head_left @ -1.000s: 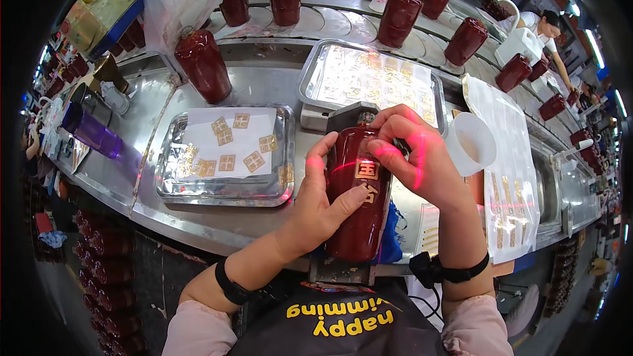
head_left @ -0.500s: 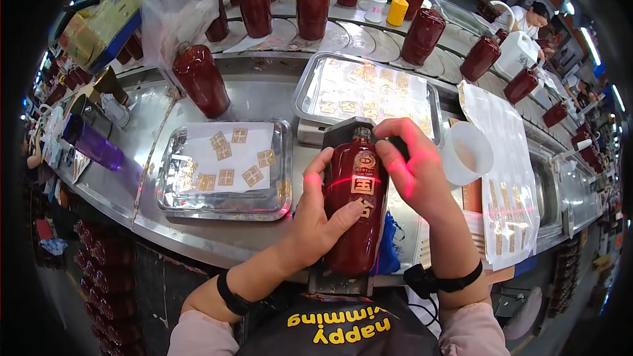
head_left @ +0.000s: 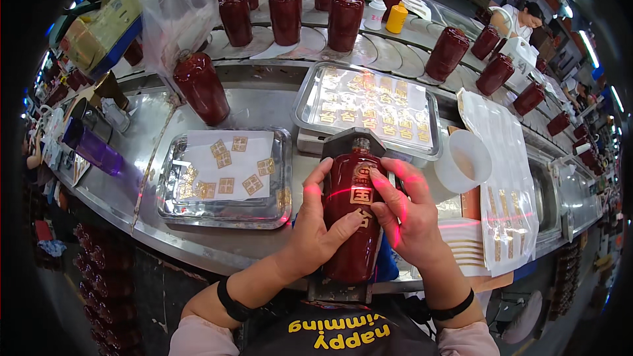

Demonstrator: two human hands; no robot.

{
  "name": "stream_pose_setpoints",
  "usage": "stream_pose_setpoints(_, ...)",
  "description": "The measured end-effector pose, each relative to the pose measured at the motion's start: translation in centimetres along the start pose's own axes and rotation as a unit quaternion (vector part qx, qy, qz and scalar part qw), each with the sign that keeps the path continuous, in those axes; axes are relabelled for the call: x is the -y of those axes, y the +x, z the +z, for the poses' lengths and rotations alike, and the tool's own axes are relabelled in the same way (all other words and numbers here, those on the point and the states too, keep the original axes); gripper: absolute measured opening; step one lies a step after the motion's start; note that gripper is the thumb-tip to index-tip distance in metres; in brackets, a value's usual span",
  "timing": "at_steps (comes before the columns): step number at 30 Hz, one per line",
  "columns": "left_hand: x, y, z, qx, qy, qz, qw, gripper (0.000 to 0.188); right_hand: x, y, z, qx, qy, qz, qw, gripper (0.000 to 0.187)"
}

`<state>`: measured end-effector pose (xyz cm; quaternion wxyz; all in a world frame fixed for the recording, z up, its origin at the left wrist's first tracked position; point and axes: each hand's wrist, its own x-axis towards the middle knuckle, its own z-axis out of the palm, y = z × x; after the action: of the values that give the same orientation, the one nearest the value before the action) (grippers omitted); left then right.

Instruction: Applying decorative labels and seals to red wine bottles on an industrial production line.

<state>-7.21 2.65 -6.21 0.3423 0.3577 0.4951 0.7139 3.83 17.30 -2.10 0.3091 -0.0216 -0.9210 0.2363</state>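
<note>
A glossy dark red bottle (head_left: 348, 254) lies tilted in a dark metal holder (head_left: 339, 291), its neck pointing away from me. Gold decals run down its front: a round emblem near the shoulder and square characters below. My left hand (head_left: 310, 234) wraps the bottle's left side, thumb laid over the lower decal. On the other side, my right hand (head_left: 415, 224) has bent fingers against the bottle, with a fingertip pressed at the round emblem. Red laser lines cross the bottle and both hands. Whether a small decal sits under the right fingertips is hidden.
Beyond the bottle is a metal tray (head_left: 432, 148) of gold decals; another tray (head_left: 173, 214) with square gold pieces stands at left. A white cup (head_left: 465, 158) and decal sheets (head_left: 504, 158) lie right. Red bottles (head_left: 285, 16) line the conveyor behind. A person (head_left: 517, 23) works far right.
My right hand has come down from beside the bottle's neck onto its front near the emblem. My left hand keeps its hold. Bottles on the conveyor have shifted along.
</note>
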Motion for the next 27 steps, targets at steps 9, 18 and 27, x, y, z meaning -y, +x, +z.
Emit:
stream_pose_setpoints(9, 0.2, 0.0, -0.1, -0.004, 0.055, 0.011, 0.998, 0.078, 0.2, 0.3, 0.0, -0.003, -0.007, 0.0, 1.0, 0.045)
stream_pose_setpoints(18, 0.5, -0.1, -0.3, 0.0, 0.069, 0.014, 0.997, 0.078, 0.6, 0.8, -0.3, 0.018, 0.0, 0.018, 1.0, 0.046)
stream_pose_setpoints(27, 0.1, -0.2, -1.0, 0.02, -0.066, 0.001, 0.998, 0.076, -0.2, -1.0, 0.5, -0.01, 0.088, 0.088, 0.992, 0.053)
